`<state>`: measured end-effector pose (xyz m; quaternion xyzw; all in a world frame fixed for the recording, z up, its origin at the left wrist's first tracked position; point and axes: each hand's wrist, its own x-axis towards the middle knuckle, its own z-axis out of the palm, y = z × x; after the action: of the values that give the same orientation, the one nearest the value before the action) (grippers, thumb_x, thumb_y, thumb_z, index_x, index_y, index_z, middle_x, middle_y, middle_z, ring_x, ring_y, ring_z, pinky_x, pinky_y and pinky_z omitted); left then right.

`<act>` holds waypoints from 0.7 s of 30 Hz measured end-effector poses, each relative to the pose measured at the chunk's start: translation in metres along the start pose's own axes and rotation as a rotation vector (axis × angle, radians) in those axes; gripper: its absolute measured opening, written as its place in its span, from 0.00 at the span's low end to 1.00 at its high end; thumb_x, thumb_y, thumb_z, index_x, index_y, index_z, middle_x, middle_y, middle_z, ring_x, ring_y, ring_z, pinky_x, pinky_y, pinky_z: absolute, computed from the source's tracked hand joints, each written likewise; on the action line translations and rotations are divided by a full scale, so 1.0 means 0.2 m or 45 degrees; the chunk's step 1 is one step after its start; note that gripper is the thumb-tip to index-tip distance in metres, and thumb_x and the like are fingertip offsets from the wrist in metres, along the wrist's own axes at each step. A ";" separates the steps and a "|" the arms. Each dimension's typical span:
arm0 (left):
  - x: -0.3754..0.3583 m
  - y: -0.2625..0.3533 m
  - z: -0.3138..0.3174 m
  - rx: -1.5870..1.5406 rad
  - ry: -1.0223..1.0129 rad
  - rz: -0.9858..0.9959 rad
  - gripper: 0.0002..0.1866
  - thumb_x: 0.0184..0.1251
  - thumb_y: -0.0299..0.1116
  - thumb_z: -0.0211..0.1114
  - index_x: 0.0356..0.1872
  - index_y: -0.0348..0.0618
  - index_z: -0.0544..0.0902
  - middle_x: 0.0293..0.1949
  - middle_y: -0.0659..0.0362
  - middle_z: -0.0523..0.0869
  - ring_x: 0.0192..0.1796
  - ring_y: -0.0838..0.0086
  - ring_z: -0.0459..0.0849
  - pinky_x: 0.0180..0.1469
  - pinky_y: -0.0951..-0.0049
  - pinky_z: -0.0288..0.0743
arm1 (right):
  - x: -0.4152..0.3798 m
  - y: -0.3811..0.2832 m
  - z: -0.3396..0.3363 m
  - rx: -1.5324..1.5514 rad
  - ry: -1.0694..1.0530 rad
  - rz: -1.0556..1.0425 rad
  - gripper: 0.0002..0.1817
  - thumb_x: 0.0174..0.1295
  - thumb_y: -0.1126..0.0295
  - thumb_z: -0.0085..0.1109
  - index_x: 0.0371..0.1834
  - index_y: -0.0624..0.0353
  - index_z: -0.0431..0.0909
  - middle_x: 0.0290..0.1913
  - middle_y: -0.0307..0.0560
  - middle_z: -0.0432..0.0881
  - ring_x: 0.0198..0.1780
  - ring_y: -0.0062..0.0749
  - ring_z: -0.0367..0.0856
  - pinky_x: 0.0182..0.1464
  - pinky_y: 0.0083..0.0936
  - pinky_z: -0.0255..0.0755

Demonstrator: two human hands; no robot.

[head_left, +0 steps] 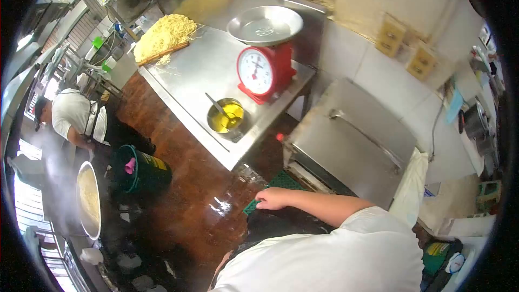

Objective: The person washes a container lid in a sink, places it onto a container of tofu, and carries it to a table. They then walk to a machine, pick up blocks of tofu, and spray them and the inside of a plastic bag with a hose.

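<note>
A: Hands, quick?
B: Right hand (273, 198) at 6 o'clock in view, fingers loosely curled, no grip visible; underside hidden, so can't tell if it's clamped on anything. Left hand out of view, so can't tell its state or whether the two are apart.
A: Nearest thing?
B: Green plastic crate (286, 179), low, 1 o'clock from the hand, partly behind it. Contact unclear. Black apron (281, 224) just below.
A: Risks?
B: Steel bowl (211, 124) of yellow liquid, 11 o'clock from the hand, near the worktable (178, 84) edge. Spoon handle (213, 100) sticks up past the rim; a snagged sleeve could tip it. Floor (189, 184) looks wet, so a slip is possible. Dial scale (277, 70) at 12 o'clock could get bumped by a wide swing.
A: Arm pose?
B: Right forearm (319, 207) comes in from 3 o'clock, roughly level across the view, elbow bent, hand towards 9, knuckles up. Co-worker (75, 111) at 10 o'clock, well apart.
</note>
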<state>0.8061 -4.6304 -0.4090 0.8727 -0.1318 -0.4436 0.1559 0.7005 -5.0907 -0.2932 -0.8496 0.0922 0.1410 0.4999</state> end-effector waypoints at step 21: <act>2.26 0.17 -2.75 0.300 0.004 -0.049 0.39 0.75 0.66 0.60 0.65 0.38 0.83 0.62 0.40 0.88 0.65 0.43 0.85 0.70 0.51 0.76 | 2.54 -1.16 -0.70 -0.020 -0.048 -0.201 0.27 0.75 0.51 0.61 0.65 0.63 0.80 0.51 0.58 0.87 0.52 0.53 0.87 0.55 0.46 0.80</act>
<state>1.5095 -4.7431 -0.4193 0.8881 -0.1661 -0.4264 0.0438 1.2688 -5.1088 -0.2059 -0.8554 0.0145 0.1178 0.5042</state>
